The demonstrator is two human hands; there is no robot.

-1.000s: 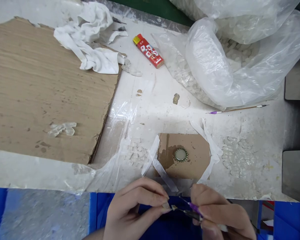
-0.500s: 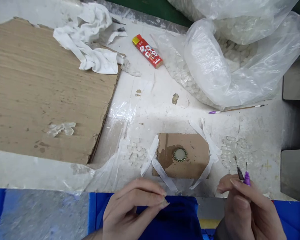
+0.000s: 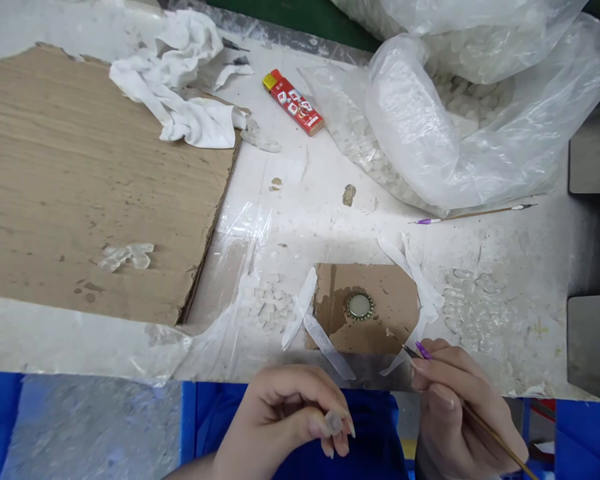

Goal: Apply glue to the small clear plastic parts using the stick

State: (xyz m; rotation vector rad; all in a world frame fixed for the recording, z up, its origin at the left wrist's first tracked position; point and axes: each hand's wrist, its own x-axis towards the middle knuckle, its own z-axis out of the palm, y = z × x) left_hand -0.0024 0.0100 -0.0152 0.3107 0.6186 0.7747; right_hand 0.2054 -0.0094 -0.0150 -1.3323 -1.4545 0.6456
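Note:
Between the thumb and fingers of my left hand is a small translucent piece, held just in front of the table edge. My right hand grips a thin brush with a wooden handle, its tip over the right part of a small cardboard piece. A purple-tipped tool pokes out of the same hand. On that cardboard lies a round disc with a toothed dark rim, a damp stain around it. White tape strips hold the cardboard at its sides.
Small white squares lie left of the cardboard, clear oval pieces right of it. Farther back are a red lighter, plastic bags of pale pieces, another brush, a white cloth and a large cardboard sheet.
My right hand has moved left, bringing the brush tip from above the clear pieces to the cardboard. My left hand has shifted slightly right and turned, showing the translucent piece.

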